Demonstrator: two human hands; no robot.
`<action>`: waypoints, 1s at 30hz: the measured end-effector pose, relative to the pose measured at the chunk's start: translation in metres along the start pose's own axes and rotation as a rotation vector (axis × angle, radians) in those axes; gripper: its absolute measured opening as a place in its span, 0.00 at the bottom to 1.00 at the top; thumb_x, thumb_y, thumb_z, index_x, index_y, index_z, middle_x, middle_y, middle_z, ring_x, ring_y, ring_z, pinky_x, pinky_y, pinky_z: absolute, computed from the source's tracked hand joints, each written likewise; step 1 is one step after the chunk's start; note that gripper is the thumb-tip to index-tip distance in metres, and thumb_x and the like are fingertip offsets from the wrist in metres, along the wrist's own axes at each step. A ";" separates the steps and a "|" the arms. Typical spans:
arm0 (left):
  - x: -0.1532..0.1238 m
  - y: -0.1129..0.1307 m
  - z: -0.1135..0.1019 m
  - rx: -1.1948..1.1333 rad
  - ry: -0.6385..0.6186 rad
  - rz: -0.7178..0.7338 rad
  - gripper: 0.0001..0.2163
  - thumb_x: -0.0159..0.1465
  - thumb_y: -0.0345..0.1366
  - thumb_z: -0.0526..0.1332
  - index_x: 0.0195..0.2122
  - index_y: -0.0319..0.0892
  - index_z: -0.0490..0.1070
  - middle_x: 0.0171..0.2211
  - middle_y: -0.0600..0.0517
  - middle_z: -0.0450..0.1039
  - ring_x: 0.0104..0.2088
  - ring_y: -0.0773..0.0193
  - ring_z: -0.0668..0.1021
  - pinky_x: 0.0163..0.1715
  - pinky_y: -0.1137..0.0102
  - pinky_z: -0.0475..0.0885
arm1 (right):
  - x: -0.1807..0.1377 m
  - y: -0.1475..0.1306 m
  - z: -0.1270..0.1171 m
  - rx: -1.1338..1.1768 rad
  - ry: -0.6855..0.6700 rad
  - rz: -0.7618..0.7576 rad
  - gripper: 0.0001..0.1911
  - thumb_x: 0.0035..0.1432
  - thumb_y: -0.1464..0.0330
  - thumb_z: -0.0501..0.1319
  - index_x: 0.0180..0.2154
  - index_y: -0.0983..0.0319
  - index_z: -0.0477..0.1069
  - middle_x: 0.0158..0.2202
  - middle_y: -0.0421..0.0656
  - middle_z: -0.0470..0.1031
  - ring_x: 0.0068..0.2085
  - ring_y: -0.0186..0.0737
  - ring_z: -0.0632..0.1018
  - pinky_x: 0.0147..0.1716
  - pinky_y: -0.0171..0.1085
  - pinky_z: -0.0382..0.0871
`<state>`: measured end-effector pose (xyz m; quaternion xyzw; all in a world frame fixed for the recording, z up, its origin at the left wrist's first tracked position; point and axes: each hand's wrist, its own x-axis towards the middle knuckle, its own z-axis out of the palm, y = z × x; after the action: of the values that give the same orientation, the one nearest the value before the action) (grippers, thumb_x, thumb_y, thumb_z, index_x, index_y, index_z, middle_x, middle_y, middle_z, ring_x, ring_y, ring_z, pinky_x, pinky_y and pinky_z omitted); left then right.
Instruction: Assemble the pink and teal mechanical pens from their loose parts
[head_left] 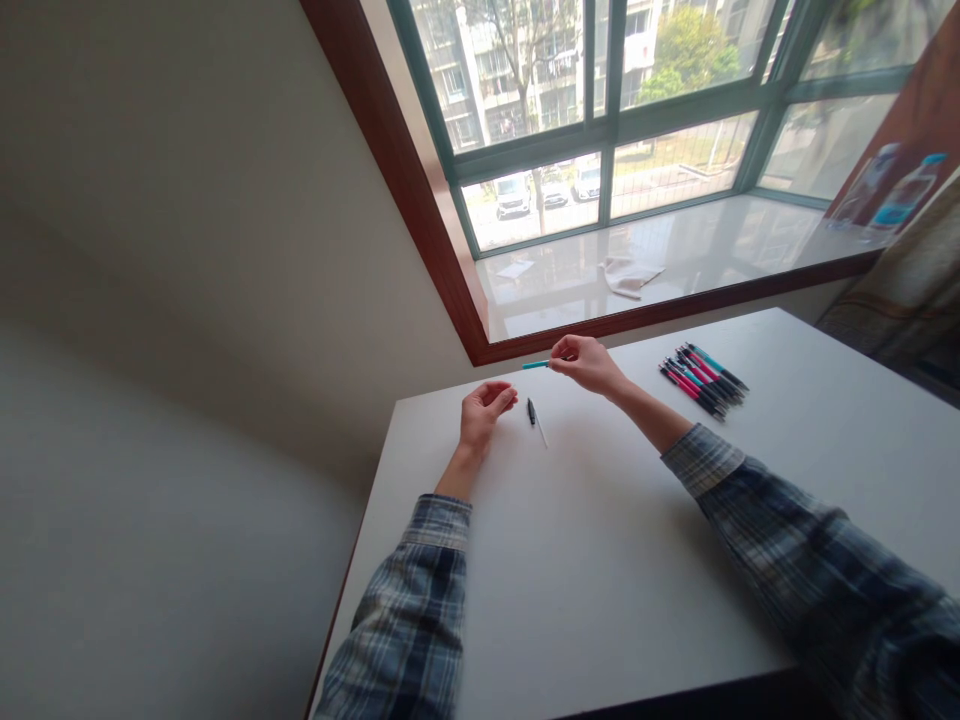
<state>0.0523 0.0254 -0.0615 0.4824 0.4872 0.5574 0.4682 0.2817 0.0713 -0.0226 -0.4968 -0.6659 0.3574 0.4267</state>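
Observation:
Near the far edge of the white table, my right hand [586,364] pinches a teal pen barrel [535,365], which points left from the fingertips. To its left, my left hand [486,412] is closed, thumb against fingers; whatever it may hold is too small to make out. Between and just below the hands, a black pen part [532,412] lies on the table. Beside it rests a thin white ink refill [542,431]. Neither hand touches these two pieces.
Several pink, teal and black pens [703,380] lie side by side on the white table [585,580], to the right. Behind the table, a cloth [630,276] and plastic bottles [909,195] are on the window sill. A wall [187,350] borders the left.

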 end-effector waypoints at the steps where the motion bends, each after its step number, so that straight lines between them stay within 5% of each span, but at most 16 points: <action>1: 0.001 -0.001 -0.001 0.040 0.006 0.021 0.18 0.52 0.44 0.77 0.38 0.39 0.79 0.35 0.49 0.81 0.34 0.65 0.80 0.41 0.67 0.76 | 0.000 0.002 -0.003 -0.100 -0.005 0.006 0.06 0.55 0.66 0.69 0.34 0.61 0.77 0.36 0.44 0.82 0.37 0.39 0.80 0.34 0.33 0.71; 10: 0.004 -0.005 -0.007 0.278 0.034 0.136 0.17 0.57 0.49 0.72 0.38 0.40 0.80 0.35 0.48 0.81 0.32 0.64 0.77 0.34 0.70 0.71 | -0.004 0.001 -0.015 -0.540 -0.381 0.122 0.07 0.54 0.64 0.72 0.35 0.60 0.81 0.37 0.46 0.84 0.36 0.41 0.81 0.30 0.33 0.68; 23: -0.012 0.013 0.011 0.970 -0.077 0.475 0.05 0.63 0.39 0.68 0.31 0.46 0.79 0.31 0.51 0.78 0.35 0.58 0.76 0.37 0.65 0.68 | -0.027 -0.019 0.020 -0.606 -0.476 0.036 0.10 0.52 0.66 0.72 0.38 0.61 0.81 0.34 0.48 0.84 0.35 0.45 0.82 0.30 0.34 0.68; 30: -0.017 0.013 0.021 1.086 -0.074 0.535 0.06 0.64 0.38 0.67 0.30 0.46 0.77 0.30 0.50 0.77 0.38 0.56 0.75 0.39 0.64 0.66 | -0.030 -0.025 0.020 -0.574 -0.493 0.013 0.07 0.54 0.68 0.71 0.37 0.61 0.81 0.32 0.46 0.84 0.35 0.44 0.83 0.32 0.33 0.70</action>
<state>0.0746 0.0093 -0.0488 0.7772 0.5472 0.3103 0.0156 0.2582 0.0349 -0.0145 -0.4996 -0.8183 0.2678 0.0948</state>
